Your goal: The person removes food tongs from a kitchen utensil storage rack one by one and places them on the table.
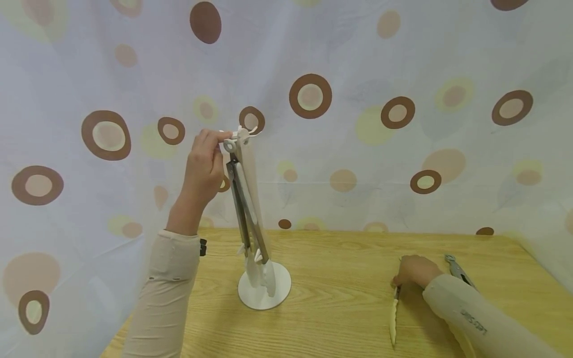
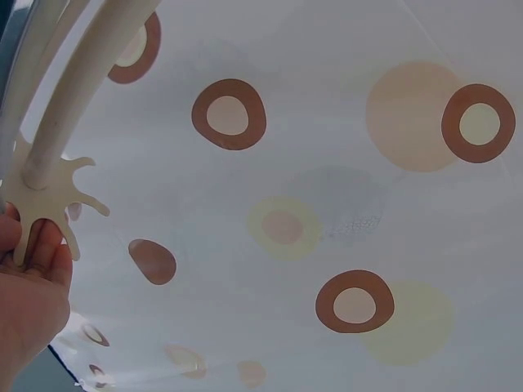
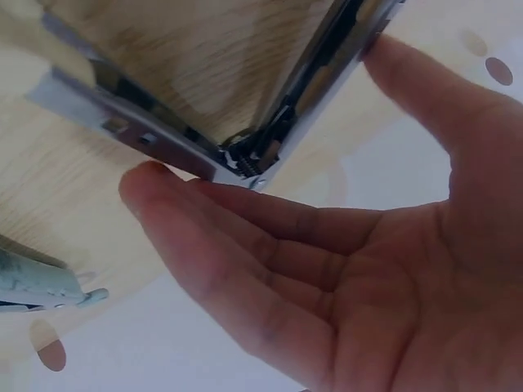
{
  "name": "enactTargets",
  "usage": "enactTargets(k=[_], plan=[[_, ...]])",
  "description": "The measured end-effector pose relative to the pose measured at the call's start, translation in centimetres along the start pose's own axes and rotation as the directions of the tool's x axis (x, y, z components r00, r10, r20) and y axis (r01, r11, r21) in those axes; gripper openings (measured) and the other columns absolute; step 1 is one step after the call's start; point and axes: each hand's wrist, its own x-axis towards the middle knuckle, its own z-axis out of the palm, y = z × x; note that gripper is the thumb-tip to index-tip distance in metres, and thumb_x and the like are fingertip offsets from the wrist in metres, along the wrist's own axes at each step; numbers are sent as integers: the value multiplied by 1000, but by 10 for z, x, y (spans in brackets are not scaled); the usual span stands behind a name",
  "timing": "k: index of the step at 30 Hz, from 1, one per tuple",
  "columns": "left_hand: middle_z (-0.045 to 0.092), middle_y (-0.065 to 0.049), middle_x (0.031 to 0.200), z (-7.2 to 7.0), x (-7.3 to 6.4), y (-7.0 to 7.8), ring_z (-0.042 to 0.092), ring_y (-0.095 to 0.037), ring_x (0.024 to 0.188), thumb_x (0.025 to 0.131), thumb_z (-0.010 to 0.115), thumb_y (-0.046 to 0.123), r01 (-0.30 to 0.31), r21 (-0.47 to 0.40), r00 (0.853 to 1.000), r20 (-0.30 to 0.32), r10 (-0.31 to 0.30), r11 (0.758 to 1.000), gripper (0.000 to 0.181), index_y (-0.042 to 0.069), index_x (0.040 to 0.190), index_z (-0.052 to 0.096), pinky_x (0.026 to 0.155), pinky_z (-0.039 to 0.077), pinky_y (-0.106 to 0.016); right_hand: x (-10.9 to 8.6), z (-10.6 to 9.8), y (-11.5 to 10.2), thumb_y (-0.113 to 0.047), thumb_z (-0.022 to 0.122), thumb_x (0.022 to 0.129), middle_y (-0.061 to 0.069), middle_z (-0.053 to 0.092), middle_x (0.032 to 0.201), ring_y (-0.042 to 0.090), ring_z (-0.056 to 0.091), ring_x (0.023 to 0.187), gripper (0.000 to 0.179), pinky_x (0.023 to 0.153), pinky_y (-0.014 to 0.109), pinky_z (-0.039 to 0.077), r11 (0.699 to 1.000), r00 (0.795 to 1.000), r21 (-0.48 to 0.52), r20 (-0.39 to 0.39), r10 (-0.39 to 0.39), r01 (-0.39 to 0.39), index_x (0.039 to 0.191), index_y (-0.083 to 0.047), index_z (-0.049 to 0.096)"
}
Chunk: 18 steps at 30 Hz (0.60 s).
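A white utensil stand (image 1: 281,293) with a round base and a ring of hooks on top is at the left of the table. My left hand (image 1: 205,161) pinches one of its hooks (image 2: 49,184). Tongs (image 1: 243,191) with grey handles and pale tips hang from the stand, heads down. At the right, my right hand (image 1: 414,270) holds metal tongs (image 3: 327,90) with pale yellow heads near the hinge. Their arms are spread in a V, with the thumb along one and the fingertips against the other.
Grey-green tongs (image 1: 457,270) lie on the table just beyond my right forearm. The wooden table (image 1: 333,298) ends at a hanging curtain (image 1: 349,59) with brown and yellow circles, which also runs along both sides.
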Motion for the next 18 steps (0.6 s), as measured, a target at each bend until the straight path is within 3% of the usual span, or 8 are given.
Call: enactTargets(k=[2, 5, 10, 13, 18], plan=[[55, -23, 107, 1, 0, -1, 47, -36, 98, 92, 36, -6, 4, -1, 1000, 0, -4, 1000, 32, -7, 114, 59, 84, 40, -46, 0, -1, -3, -25, 70, 85, 17, 63, 83, 26, 57, 70, 30, 65, 41, 48, 1000, 999, 9, -32, 4, -3, 83, 4, 63], [55, -22, 107, 2, 0, -2, 48, -36, 99, 93, 36, -6, 6, -1, 1000, -4, -6, 1000, 31, -7, 114, 59, 85, 40, -46, 1, -4, -7, -20, 67, 87, 8, 60, 74, 17, 49, 62, 23, 60, 36, 44, 999, 997, 38, -76, -8, 11, 78, 1, 61], [56, -23, 108, 1, 0, -1, 48, -36, 101, 93, 36, -6, -3, -1, 1000, -5, 3, 1000, 31, -7, 113, 59, 88, 41, -47, 5, -12, -19, -19, 64, 89, 13, 63, 84, 21, 53, 68, 30, 63, 40, 47, 995, 996, 91, -83, -20, 28, 95, 10, 60], [56, -23, 109, 1, -1, -1, 48, -36, 102, 92, 35, -6, -3, -4, 1000, -7, 3, 1000, 31, -7, 113, 59, 88, 41, -46, 7, -16, -28, -20, 63, 90, 9, 56, 74, 17, 46, 60, 32, 60, 35, 44, 990, 998, 135, -61, -26, 34, 97, 11, 59], [56, -23, 108, 1, -1, -1, 48, -36, 102, 92, 35, -5, -4, -5, 1000, -11, 4, 1000, 32, -7, 113, 59, 88, 41, -47, 9, -20, -45, -22, 61, 93, 0, 39, 54, 9, 31, 46, 49, 46, 24, 35, 961, 999, 273, -21, -39, 43, 116, 19, 47]])
